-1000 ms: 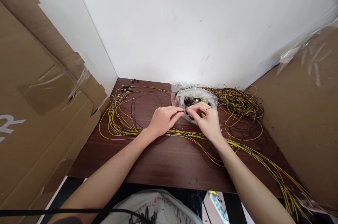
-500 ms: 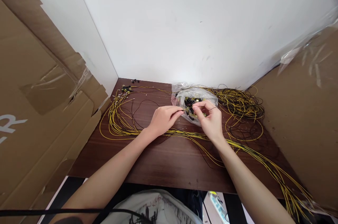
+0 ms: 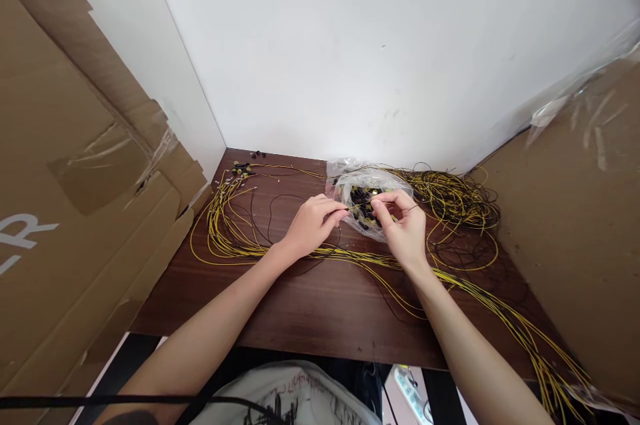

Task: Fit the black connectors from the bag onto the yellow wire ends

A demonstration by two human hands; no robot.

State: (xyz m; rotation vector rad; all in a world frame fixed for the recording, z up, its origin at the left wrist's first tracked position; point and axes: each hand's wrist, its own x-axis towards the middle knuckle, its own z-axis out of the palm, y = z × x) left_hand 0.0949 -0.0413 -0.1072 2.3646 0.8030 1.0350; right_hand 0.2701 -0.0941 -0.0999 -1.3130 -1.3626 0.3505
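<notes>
My left hand pinches a thin wire between thumb and forefinger. Just to its right, my right hand holds the same yellow-and-black wire in a pinch, and a dark end of it passes across the fingers. Both hands hover in front of a clear plastic bag, which lies open with small black and yellow parts inside. Beneath my wrists a long bundle of yellow and black wires runs across the brown table. Fine detail at the fingertips is too small to make out.
A tangled heap of yellow and black wire lies at the back right. Several small black and yellow pieces sit at the back left. Cardboard stands on the left, more cardboard on the right, and a white wall behind.
My right hand has shifted slightly right, away from my left hand, still pinching the wire. The left hand stays nearly in place.
</notes>
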